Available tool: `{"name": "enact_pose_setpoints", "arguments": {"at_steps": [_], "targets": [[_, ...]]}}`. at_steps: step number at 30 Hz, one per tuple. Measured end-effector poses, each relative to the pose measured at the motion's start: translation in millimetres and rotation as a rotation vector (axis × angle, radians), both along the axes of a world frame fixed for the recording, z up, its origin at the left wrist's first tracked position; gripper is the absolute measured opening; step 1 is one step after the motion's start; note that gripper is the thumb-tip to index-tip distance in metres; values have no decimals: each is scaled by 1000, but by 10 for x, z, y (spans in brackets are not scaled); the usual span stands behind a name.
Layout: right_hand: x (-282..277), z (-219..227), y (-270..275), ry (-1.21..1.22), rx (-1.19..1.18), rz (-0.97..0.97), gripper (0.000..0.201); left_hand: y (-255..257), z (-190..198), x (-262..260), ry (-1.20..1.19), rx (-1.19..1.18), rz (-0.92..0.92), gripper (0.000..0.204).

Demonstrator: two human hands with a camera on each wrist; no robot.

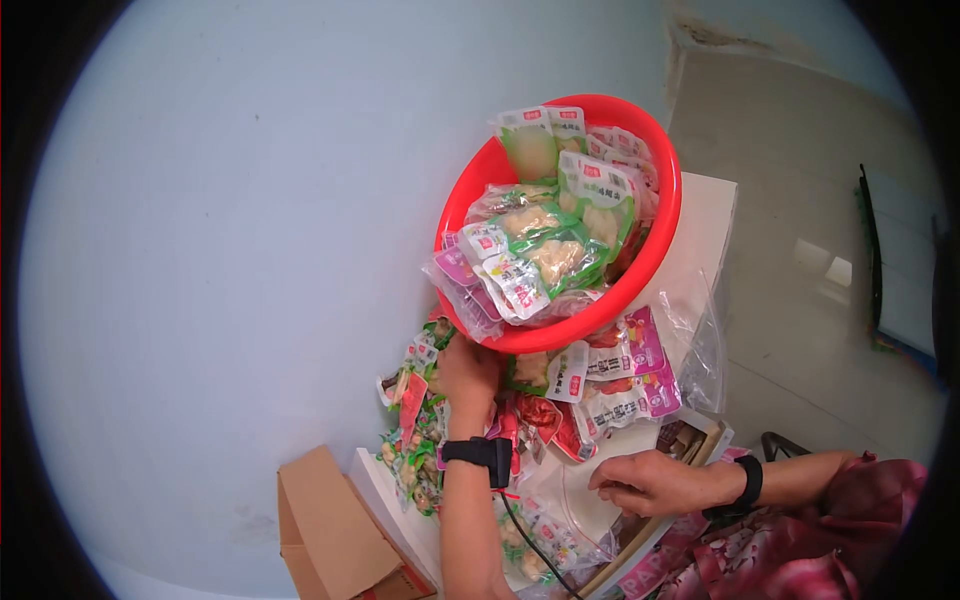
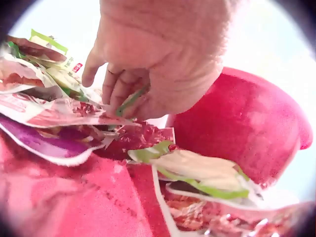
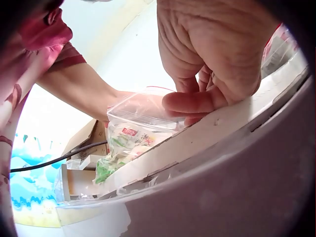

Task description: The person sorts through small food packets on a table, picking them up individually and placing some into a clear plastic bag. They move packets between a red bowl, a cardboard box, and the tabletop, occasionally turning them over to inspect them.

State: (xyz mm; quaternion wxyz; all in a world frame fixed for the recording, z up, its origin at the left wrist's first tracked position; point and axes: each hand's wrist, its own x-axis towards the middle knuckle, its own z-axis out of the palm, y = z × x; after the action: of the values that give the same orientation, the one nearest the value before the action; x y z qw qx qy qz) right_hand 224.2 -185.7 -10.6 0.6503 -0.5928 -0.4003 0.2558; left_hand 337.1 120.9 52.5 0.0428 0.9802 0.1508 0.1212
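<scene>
My left hand (image 1: 470,372) reaches in among small snack packets (image 1: 410,450), right beside the red basin (image 1: 665,235). Seen from the left wrist, its fingers (image 2: 121,91) curl and pinch a green-edged packet (image 2: 132,101), mostly hidden by the hand. My right hand (image 1: 660,483) hovers over the table's near edge with fingers loosely bent and nothing visible in them. A clear zip bag (image 3: 143,111) with green-and-white packets inside lies near it; the fingers overlap its top in the right wrist view.
The basin is heaped with green, white and purple packets (image 1: 555,260). Larger red-and-purple packets (image 1: 625,390) lie in front of it on the white table (image 1: 708,215). A cardboard box (image 1: 335,530) stands at lower left, and a black cable (image 1: 530,540) trails from the left wrist.
</scene>
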Motion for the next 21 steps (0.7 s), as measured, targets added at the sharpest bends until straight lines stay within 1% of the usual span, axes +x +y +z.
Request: {"name": "enact_pose_setpoints", "arguments": {"at_steps": [1, 4, 5, 7, 8, 9, 12, 13, 14, 15, 16, 17, 18, 19, 20, 21], "targets": [[-9, 0, 3, -8, -3, -5, 20, 6, 46, -32, 0, -74, 27, 36], [-20, 5, 12, 17, 13, -3, 20, 146, 58, -182, -140, -145, 27, 39], [-17, 8, 9, 22, 3, -1, 19, 271, 66, -208, -128, -246, -32, 36], [-11, 15, 5, 32, -16, -3, 19, 234, 204, -406, -160, -580, -8, 32], [-21, 17, 7, 26, -12, -16, 18, 176, 312, -558, -176, -746, 11, 30], [-26, 15, 10, 19, -9, -26, 18, 80, 456, -717, -177, -766, -9, 29], [-41, 51, 18, 30, 3, -35, 16, -116, 653, -1196, -226, -1012, 34, 32], [-45, 58, 17, 59, 0, -26, 15, -248, 737, -1378, -224, -1021, 39, 33], [-53, 54, 12, 89, -6, -17, 15, -384, 773, -1552, -284, -1091, 9, 31], [-58, 20, 14, 72, 42, -16, 12, -523, 780, -1722, -345, -1162, -22, 29], [-59, 27, 2, 187, 49, 13, 11, -625, 761, -1887, -407, -1236, -54, 27], [-50, 45, -18, 302, 55, 39, 12, -674, 717, -2069, -396, -1193, -96, 34], [-36, 51, -40, 418, 59, 64, 13, -770, 678, -2218, -412, -1179, -100, 33], [-16, 48, -62, 433, 138, 76, 20, -899, 638, -2368, -426, -1166, -100, 33], [-17, 104, -121, 545, 193, 107, 22, -1042, 606, -2496, -438, -1153, -98, 32], [-22, 261, -180, 657, 246, 135, 24, -1207, 584, -2590, -462, -1140, -88, 26]]}}
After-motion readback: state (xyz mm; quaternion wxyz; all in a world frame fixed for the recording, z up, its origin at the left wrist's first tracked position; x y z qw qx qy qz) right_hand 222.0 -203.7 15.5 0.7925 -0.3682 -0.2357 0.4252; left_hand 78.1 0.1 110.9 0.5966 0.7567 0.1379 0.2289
